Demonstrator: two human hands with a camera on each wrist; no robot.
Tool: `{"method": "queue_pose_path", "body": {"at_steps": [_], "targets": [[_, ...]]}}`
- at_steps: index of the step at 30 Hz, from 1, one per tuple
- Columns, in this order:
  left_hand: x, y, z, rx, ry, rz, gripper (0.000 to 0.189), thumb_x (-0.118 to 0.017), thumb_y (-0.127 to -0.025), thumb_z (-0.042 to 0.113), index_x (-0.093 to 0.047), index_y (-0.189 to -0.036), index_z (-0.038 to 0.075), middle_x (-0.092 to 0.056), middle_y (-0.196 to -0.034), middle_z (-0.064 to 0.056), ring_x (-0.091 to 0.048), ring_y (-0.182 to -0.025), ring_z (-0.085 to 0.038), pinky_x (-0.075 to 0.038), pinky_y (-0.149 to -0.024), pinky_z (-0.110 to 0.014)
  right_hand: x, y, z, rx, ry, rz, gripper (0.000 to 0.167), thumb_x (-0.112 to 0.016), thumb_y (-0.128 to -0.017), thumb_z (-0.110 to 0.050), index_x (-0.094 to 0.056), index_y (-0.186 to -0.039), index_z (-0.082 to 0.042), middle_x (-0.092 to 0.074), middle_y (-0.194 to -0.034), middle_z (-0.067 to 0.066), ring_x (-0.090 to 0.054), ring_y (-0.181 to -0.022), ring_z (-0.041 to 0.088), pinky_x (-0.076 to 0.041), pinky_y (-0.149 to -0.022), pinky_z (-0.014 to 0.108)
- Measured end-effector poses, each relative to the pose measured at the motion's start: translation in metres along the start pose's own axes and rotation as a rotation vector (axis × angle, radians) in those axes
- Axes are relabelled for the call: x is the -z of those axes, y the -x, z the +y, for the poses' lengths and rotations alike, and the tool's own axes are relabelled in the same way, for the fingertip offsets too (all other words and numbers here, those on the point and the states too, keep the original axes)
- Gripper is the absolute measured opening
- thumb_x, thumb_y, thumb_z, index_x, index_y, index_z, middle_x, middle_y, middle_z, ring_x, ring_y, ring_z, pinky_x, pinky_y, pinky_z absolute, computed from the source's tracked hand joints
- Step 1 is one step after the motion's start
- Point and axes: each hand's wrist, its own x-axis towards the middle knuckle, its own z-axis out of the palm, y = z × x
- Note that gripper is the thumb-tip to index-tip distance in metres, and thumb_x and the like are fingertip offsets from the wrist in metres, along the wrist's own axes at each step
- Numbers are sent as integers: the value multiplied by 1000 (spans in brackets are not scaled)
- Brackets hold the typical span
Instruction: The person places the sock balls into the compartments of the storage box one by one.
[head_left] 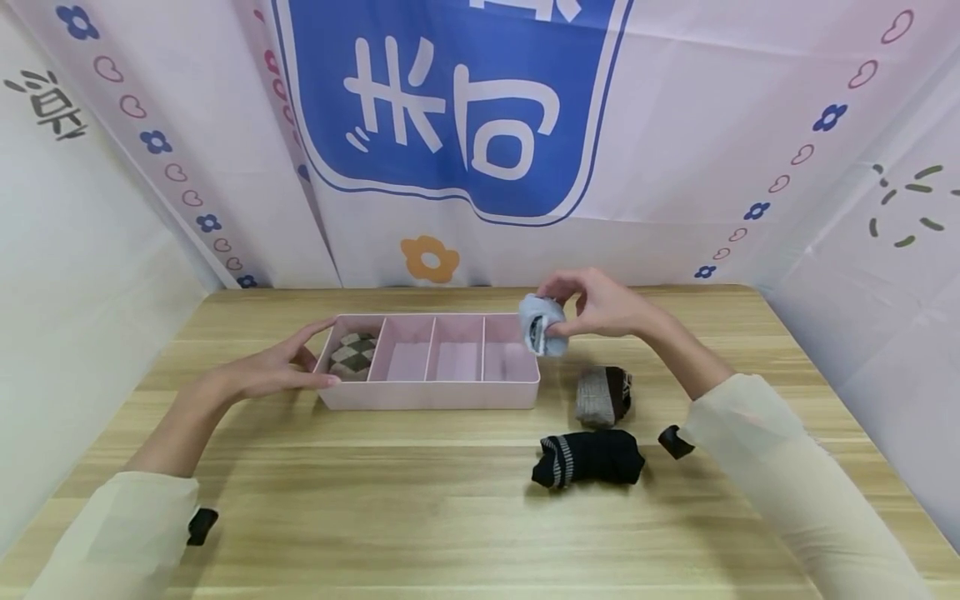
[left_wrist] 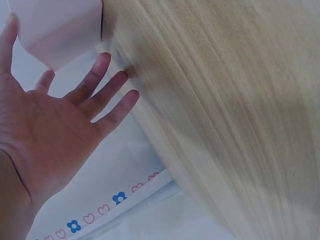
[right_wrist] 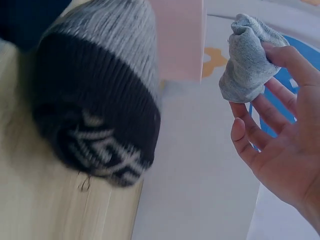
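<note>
1. A white fabric backdrop point(head_left: 675, 167), printed with a blue panel, hearts and flowers, stands behind the work.
2. The wooden tabletop point(head_left: 420, 517) spreads below it, its far edge meeting the fabric.
3. A pink box point(head_left: 427, 396) with four compartments lies near the tabletop's far edge, nearer the far left corner than the far right one.
4. The left hand point(head_left: 281, 367) spans the box's left end, thumb and fingers spread wide, touching and seemingly steadying it rather than clasping it.
5. The right hand point(head_left: 603, 304) is closed to a pinch, thumb and fingertips holding a light-grey bundle beside the box's right end.
6. A black bundle point(head_left: 603, 457) with a striped band lies toward the tabletop's right edge, the nearest bundle to its front.
7. A grey-and-dark bundle point(head_left: 596, 397) sits just behind it, farther from the front.
8. A checked bundle point(head_left: 354, 354) fills the box's left-end compartment; the other three look bare.
9. The light-grey bundle point(head_left: 542, 325) is held up by the box's right rim — the step in hand appears to be bringing it to the box. The next move would call for clearing that rim, lining up over a bare compartment, then loosening the pinch.
</note>
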Motion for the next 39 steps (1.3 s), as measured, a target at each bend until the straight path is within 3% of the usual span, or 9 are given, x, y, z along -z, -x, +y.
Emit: {"method": "queue_pose_path", "body": {"at_steps": [19, 28, 39], "targets": [[-1, 0, -1, 0, 8, 11, 102, -74, -93, 33, -6, -166, 11, -63, -116, -17, -58, -106, -25, -46, -88, -41, -30, -50, -21, 69, 10, 4, 42, -83, -78, -10, -68, -116, 2, -73, -102, 12, -65, -92, 25, -50, -72, 35], [-1, 0, -2, 1, 11, 10, 102, -74, -94, 33, -6, -166, 11, -63, -115, -17, -58, -106, -25, -45, -89, -41, -49, -72, -30, 76, -19, 20, 40, -83, -76, -8, -66, -111, 3, -72, -107, 16, -67, -99, 30, -51, -97, 51], [-1, -2, -4, -2, 19, 9, 102, -74, -94, 32, -6, -167, 11, -63, -114, -16, -58, -106, -25, -45, -89, -41, -75, -94, -44, 57, -70, -35, 39, -84, -78, -3, -66, -112, 4, -72, -107, 14, -66, -97, 26, -53, -92, 36]]}}
